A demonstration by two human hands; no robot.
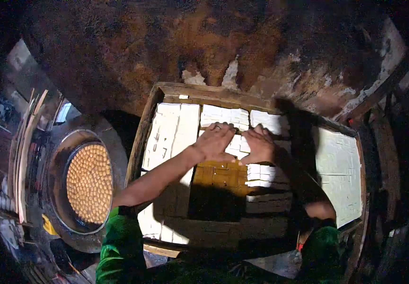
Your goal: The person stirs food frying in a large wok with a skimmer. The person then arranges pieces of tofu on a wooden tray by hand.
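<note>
White cut blocks that look like tofu (224,115) lie in rows in a shallow wooden-framed tray (204,91). My left hand (215,142) rests over the middle group of blocks, fingers stretched forward and thumb pointing inward. Beside it, my right hand (259,146) lies over the same group from the right, with its fingers apart. A few white pieces show between the two hands, and the thumbs nearly meet at their near edge. Just below the hands is a bare brown patch of tray bottom (221,174). The undersides of the fingers are hidden.
At the left stands a large round pan (55,189) full of small golden-brown pieces (90,182). Long wooden strips (27,156) lean further left, above a yellow item (48,225). A stained dark wall (166,47) rises behind the tray. Shadow covers the tray's near part.
</note>
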